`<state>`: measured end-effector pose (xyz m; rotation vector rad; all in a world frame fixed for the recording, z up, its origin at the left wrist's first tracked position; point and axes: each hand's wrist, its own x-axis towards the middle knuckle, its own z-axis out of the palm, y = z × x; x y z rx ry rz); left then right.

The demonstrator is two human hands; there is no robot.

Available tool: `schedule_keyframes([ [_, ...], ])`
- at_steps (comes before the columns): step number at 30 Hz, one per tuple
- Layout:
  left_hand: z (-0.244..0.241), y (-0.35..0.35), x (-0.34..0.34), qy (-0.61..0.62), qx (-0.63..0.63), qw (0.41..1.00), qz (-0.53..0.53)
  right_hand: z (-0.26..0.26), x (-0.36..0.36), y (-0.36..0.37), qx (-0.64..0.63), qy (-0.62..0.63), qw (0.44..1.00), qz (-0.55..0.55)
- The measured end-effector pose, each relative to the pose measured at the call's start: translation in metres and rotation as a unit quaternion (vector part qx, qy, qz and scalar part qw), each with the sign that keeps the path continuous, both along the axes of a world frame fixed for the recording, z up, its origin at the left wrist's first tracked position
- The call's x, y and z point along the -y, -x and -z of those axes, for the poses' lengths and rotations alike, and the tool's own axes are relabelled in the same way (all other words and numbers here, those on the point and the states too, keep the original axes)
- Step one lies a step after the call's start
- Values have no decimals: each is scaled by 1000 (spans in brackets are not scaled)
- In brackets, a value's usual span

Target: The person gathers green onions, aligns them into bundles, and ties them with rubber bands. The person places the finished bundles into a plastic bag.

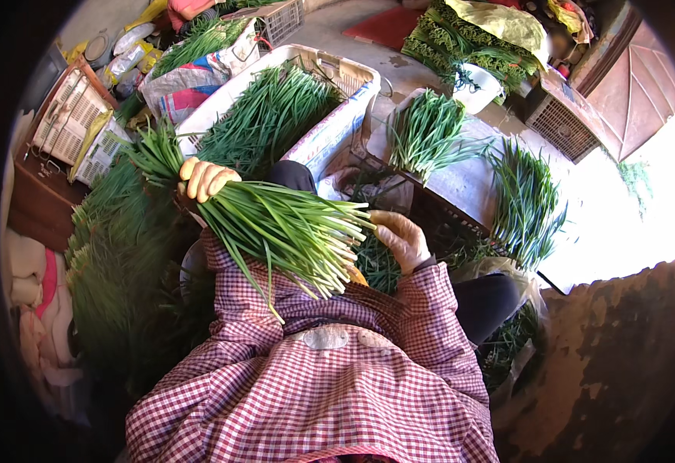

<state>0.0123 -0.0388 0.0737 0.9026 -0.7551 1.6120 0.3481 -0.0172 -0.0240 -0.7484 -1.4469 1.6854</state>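
Observation:
My left hand [207, 178] grips a thick bunch of garlic chives [282, 226] around the leafy part, in front of my chest. Its pale cut ends point right, and the leaf tips stick out left behind the hand. At the pale ends is my right hand [402, 237], its thumb and forefinger pinching the end of one stalk. Beyond the bunch, a white plastic crate [366, 95] holds a deep layer of chives [273, 110]. To the right, two bundles of chives, a nearer one [525, 202] and a farther one [427, 133], lie on a low board [459, 179].
A large heap of chives [123, 249] lies on my left. A woven sack [198, 78] of greens stands behind the crate. Back right are a white bucket [479, 87], stacked green bundles [470, 43] and a brown crate [563, 121]. A plastic bag [517, 324] with greens sits by my right knee.

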Motion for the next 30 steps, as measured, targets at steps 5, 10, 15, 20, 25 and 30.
schedule_keyframes([
  [5,4,-17,-14,4,-6,1000,24,-13,-12,36,-133,83,987,-31],
  [10,1,-17,-7,10,-17,1000,18,-29,-3,39,19,13,998,-63],
  [15,0,-14,-8,3,-12,1000,21,-31,4,44,-75,139,987,-7],
  [20,0,-11,-18,-4,5,999,37,45,-4,38,-86,189,972,106],
  [25,0,-2,-14,-18,17,999,35,45,4,7,118,116,976,141],
  [30,2,-1,-12,1,26,999,29,7,6,22,-79,161,981,74],
])
